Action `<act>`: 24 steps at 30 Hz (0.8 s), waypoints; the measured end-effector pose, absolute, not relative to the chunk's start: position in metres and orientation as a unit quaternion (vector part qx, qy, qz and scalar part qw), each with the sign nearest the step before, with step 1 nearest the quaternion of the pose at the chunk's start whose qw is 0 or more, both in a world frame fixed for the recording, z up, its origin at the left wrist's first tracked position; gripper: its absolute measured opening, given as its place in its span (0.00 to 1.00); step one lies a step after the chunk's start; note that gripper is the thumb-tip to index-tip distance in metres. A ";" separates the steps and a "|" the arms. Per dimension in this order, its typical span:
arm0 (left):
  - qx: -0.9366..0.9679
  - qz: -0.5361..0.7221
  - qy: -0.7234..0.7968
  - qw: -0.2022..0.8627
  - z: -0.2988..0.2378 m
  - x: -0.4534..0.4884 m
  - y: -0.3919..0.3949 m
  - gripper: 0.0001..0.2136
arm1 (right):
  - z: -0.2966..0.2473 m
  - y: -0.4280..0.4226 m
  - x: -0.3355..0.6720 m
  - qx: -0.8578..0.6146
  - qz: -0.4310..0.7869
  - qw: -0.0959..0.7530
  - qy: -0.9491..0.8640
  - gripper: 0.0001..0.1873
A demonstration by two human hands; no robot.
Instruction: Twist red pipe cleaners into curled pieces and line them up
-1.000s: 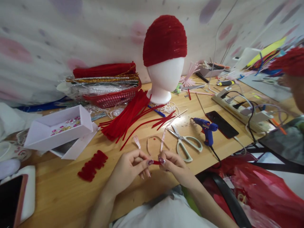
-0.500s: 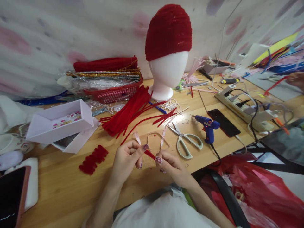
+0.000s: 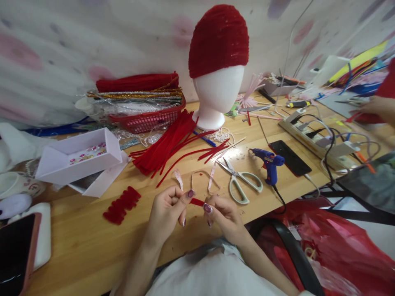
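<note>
My left hand (image 3: 168, 211) and my right hand (image 3: 224, 216) meet over the near edge of the wooden table (image 3: 77, 242). Both pinch a short red pipe-cleaner piece (image 3: 196, 202) between thumb and fingers, one at each end. Just beyond them lies a pale pink ribbon loop (image 3: 202, 181). A pile of red pipe cleaners (image 3: 166, 148) fans out behind it. A folded red pipe-cleaner strip (image 3: 121, 204) lies left of my left hand. A white foam head (image 3: 216, 96) wearing a red cap (image 3: 219, 39) stands at the back.
Scissors (image 3: 242, 183), a blue glue gun (image 3: 268, 164) and a black phone (image 3: 289, 158) lie to the right. A power strip (image 3: 314, 137) with cables sits farther right. A white box of gems (image 3: 78, 158) and a red basket (image 3: 148, 119) are left. Another person's hand (image 3: 375, 107) works at far right.
My hands have shifted slightly up and left while still working the red piece, which tilted and then levelled. The view itself tilted down a little. The other person's hand moved at far right.
</note>
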State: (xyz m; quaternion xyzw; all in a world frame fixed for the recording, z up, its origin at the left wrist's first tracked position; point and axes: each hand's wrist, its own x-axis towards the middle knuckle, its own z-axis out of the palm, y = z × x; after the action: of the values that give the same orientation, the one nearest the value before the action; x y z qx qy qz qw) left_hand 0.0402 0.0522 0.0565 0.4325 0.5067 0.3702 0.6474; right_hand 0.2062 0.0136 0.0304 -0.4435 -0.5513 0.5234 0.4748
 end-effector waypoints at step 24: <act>0.234 0.452 0.415 0.754 0.046 0.068 0.050 0.17 | 0.019 0.016 0.177 -0.438 0.544 0.548 -0.461 0.20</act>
State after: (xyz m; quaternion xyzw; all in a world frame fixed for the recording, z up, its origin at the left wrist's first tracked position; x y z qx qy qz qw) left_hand 0.0682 0.0500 0.0455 0.2344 0.4154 0.4521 0.7538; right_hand 0.1766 0.0164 0.0194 -0.4380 -0.4610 0.5436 0.5478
